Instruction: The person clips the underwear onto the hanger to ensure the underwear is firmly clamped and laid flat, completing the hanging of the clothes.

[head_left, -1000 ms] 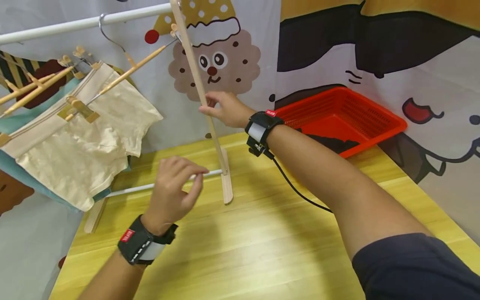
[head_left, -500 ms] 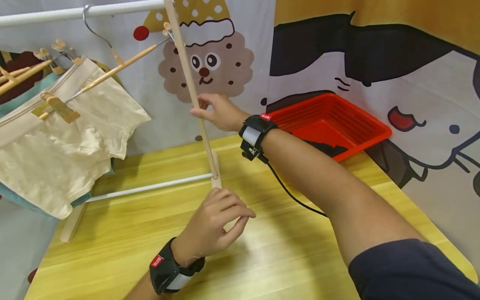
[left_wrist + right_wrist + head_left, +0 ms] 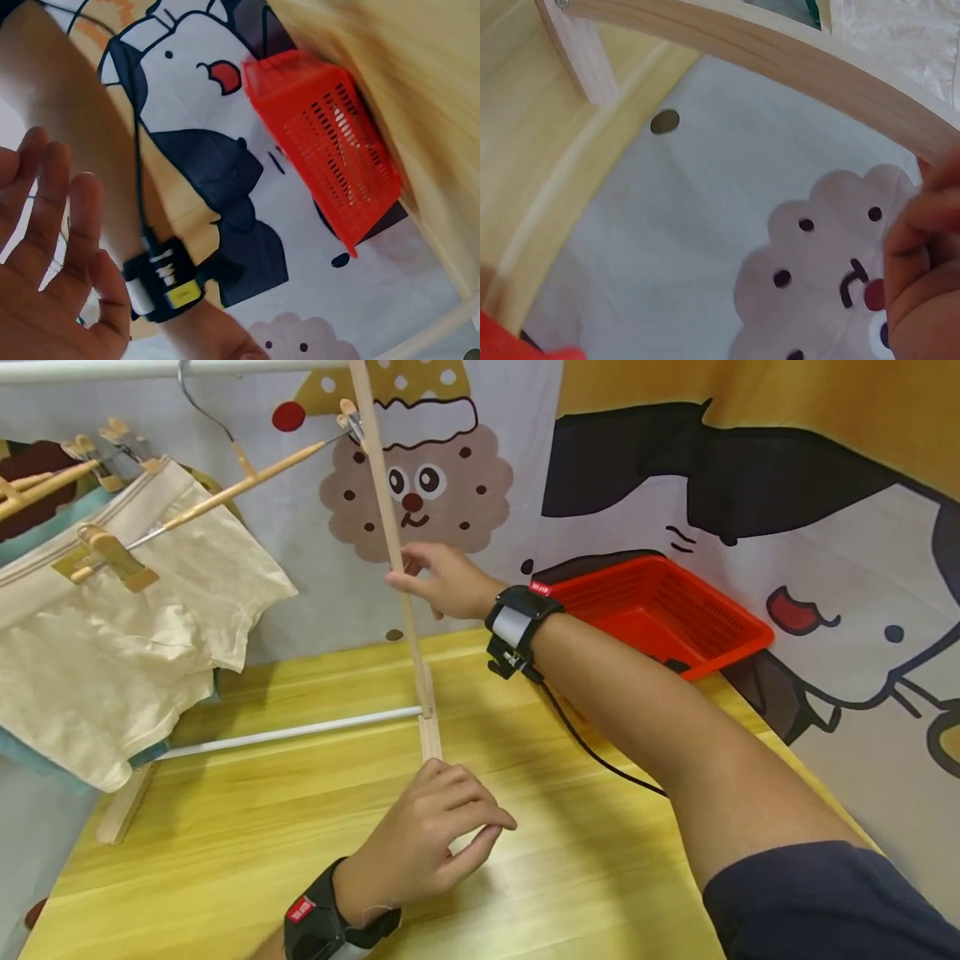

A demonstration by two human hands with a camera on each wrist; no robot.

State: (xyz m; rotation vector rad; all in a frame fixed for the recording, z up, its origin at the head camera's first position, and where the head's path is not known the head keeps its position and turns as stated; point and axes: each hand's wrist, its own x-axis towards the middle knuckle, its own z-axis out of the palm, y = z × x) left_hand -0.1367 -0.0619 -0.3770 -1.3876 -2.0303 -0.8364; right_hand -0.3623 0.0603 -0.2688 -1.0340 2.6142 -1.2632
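Head view: the right hand (image 3: 442, 581) has its fingers grasping the wooden upright (image 3: 390, 527) of the drying rack, its long axis near vertical on the bench (image 3: 300, 827). The left hand (image 3: 420, 843), fingers loosely curled and released, hovers by the rack's foot (image 3: 430, 739). Only the left wrist view shows its relaxed palm.

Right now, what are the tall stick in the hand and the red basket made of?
The stick looks like bare, pale wood: the right wrist view shows faint grain and a matte, unpainted face. The right hand holds it. The basket looks like plastic: an even bright red with rows of moulded slots in its walls and a slight shine.
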